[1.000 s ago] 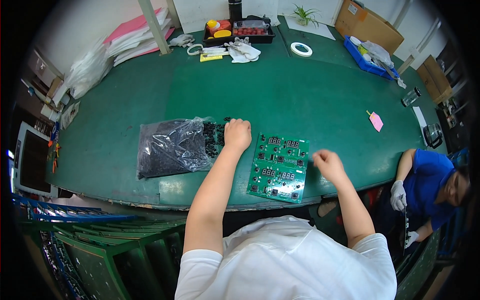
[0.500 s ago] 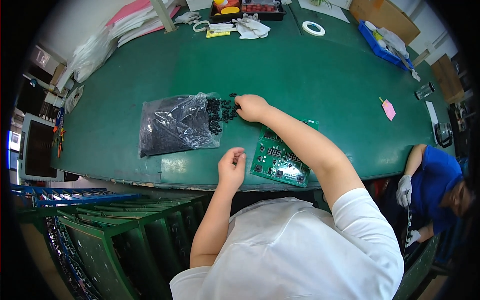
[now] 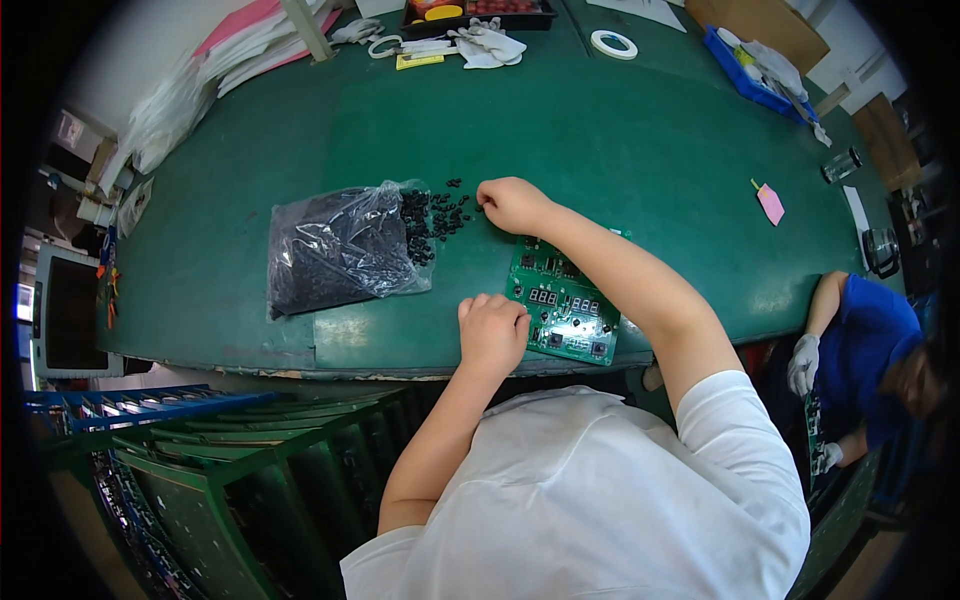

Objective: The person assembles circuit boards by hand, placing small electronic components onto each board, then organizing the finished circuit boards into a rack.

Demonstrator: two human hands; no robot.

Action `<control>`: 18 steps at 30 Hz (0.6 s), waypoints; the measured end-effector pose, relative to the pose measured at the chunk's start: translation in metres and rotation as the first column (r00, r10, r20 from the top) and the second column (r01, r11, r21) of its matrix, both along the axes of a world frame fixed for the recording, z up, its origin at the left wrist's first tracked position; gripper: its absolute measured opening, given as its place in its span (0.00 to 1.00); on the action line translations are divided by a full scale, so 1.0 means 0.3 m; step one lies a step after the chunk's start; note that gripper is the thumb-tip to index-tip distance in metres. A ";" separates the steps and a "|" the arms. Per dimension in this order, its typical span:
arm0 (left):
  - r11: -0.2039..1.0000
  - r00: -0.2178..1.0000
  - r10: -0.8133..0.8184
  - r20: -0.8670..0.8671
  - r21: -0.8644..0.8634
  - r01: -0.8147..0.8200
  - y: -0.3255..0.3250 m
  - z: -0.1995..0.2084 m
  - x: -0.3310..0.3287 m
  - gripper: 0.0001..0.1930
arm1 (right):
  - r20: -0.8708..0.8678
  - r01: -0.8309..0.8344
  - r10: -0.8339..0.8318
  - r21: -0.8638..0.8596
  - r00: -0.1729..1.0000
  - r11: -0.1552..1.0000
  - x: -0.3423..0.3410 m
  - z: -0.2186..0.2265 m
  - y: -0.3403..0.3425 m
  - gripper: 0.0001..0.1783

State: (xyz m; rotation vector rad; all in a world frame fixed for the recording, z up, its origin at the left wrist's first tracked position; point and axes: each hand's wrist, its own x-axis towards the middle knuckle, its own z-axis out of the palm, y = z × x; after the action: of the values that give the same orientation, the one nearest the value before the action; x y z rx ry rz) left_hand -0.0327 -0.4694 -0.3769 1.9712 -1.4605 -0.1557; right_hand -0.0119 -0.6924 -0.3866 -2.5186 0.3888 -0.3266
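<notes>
A green circuit board (image 3: 565, 305) with small displays lies near the front edge of the green table (image 3: 620, 150). My left hand (image 3: 492, 335) is curled at the board's left edge and touches it. My right hand (image 3: 512, 205) reaches across over the board to a scatter of small black parts (image 3: 432, 215), fingers curled down on them. The parts spill from a clear plastic bag (image 3: 335, 250) full of the same black pieces, lying to the left of the board.
White gloves (image 3: 487, 45), a tape roll (image 3: 612, 43), a black tray and a blue bin (image 3: 755, 70) sit at the far edge. A pink note (image 3: 771, 203) lies to the right. Another person in blue (image 3: 865, 340) with white gloves works at the right. Green racks stand below the table.
My left hand pulled back from the black parts to the board's left edge. My right hand crossed from the board's right side to the parts pile.
</notes>
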 end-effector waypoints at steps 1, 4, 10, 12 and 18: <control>1.000 0.999 0.008 0.053 -0.018 -0.007 0.000 -0.001 -0.008 0.03 | -0.003 -0.007 0.007 -0.002 1.000 1.000 -0.025 0.028 0.008 0.08; 0.995 0.996 0.036 0.077 -0.094 -0.029 0.003 -0.027 -0.020 0.03 | 0.086 -0.024 0.013 0.127 0.996 0.992 -0.117 0.125 0.040 0.07; 0.994 0.994 0.056 0.092 -0.097 -0.047 0.008 -0.039 -0.016 0.04 | 0.122 -0.099 0.076 0.189 0.990 0.977 -0.262 0.179 0.068 0.09; 0.996 0.993 0.060 0.104 -0.065 -0.054 0.006 -0.035 -0.019 0.04 | 0.062 -0.087 0.076 0.203 0.995 0.975 -0.283 0.197 0.059 0.08; 0.990 0.986 0.086 0.145 -0.119 -0.069 0.009 -0.029 -0.025 0.06 | 0.036 -0.356 0.368 -0.182 0.929 0.916 -0.279 0.174 0.127 0.06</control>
State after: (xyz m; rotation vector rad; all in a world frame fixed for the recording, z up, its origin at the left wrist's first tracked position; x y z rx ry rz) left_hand -0.0403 -0.4666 -0.3857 1.9783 -1.4496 0.1110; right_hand -0.0956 -0.6544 -0.3343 -2.6711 -0.1449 -0.3096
